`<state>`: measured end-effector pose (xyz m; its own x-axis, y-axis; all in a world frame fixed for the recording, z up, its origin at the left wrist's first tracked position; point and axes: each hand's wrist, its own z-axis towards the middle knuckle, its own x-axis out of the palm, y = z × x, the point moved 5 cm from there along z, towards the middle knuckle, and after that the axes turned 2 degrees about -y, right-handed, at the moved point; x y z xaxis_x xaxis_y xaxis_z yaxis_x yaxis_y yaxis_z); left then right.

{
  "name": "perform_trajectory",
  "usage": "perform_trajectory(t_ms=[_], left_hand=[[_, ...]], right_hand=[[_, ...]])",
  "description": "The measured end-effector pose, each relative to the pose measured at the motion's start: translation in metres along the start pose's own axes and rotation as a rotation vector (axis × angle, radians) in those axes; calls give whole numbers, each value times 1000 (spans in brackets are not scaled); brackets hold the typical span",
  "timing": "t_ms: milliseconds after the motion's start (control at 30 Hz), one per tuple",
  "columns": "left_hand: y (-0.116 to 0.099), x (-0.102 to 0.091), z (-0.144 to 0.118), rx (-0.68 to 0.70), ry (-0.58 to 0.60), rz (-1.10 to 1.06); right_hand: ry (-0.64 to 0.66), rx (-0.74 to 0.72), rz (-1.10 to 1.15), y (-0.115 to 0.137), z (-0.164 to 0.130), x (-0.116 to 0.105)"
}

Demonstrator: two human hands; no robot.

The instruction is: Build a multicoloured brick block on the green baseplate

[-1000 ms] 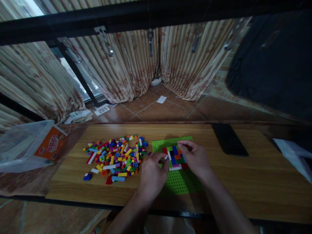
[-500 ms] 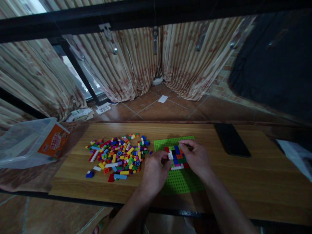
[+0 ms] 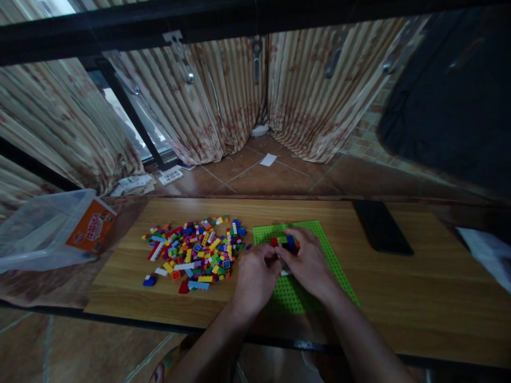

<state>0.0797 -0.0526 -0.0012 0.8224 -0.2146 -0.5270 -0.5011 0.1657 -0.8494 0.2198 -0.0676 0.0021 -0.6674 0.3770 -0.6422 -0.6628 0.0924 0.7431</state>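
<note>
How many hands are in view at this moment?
2: the left hand over the left edge of the green baseplate, the right hand over its middle. No others show.

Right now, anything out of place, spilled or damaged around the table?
A white paper lies loose on the floor beyond the table, and papers are heaped by the left curtain; both seem dropped, not put away. The loose bricks are scattered, but on the table. I see no damage.

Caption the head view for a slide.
Bare left hand and right hand close together over a green studded plastic baseplate, multicoloured plastic brick pile alongside.
</note>
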Motion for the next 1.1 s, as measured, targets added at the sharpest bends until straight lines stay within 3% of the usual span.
perform_trajectory(t_ms=[500, 800, 967, 1100], left_hand=[[1, 0, 0, -46, -14, 19], [7, -2, 4, -30, 120, -127], [5, -20, 10, 2, 102, -124], [11, -56, 23, 30, -56, -35]], right_hand=[[10, -24, -30, -7, -3, 11], [-3, -3, 111, -15, 6, -2], [-47, 98, 130, -24, 11, -8], [-74, 95, 92, -24, 12, -13]])
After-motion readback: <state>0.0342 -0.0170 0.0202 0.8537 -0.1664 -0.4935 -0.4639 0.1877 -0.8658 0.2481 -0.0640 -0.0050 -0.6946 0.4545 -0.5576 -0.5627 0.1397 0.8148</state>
